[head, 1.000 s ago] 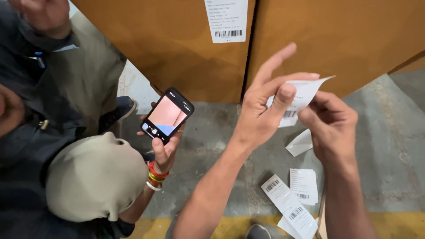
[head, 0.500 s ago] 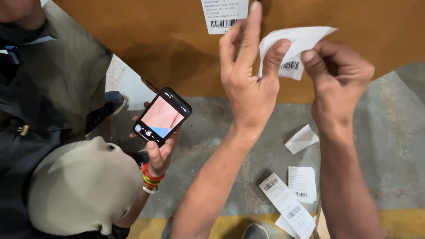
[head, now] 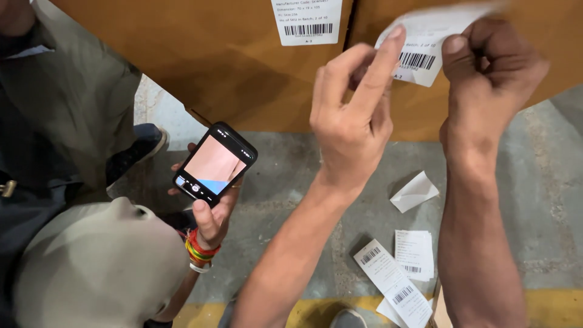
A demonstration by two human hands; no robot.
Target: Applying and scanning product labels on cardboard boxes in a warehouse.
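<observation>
I hold a white barcode label (head: 419, 51) up against the right brown carton (head: 473, 115), near its top left corner, just right of the dark seam between the two cartons. My right hand (head: 492, 79) is clenched on the label's right part, thumb on top and fingers curled under. My left hand (head: 355, 109) pinches the label's left edge with forefinger and thumb, the other fingers bent loosely; whether the label already sticks to the cardboard I cannot tell, since its upper edge is blurred. The left carton (head: 200, 67) already carries a second label (head: 306, 21) at its upper right corner, flat and square to the edge.

Below my forearms lies the grey concrete floor (head: 546, 182), with a yellow stripe (head: 546, 304) along the near edge. On it, between my arms, lie paper scraps: a folded white slip (head: 415, 191), a small printed sheet (head: 414, 255) and a long strip (head: 393, 290) with two barcodes, the strip touching the sheet's lower left corner.

At my left a co-worker crouches, their covered head (head: 91, 267) low in the near left corner. Their hand (head: 209, 215), with coloured bangles (head: 199, 252) at the wrist, holds a black phone (head: 215, 164) with its screen facing up, tilted, just below the left carton, well apart from my hands.
</observation>
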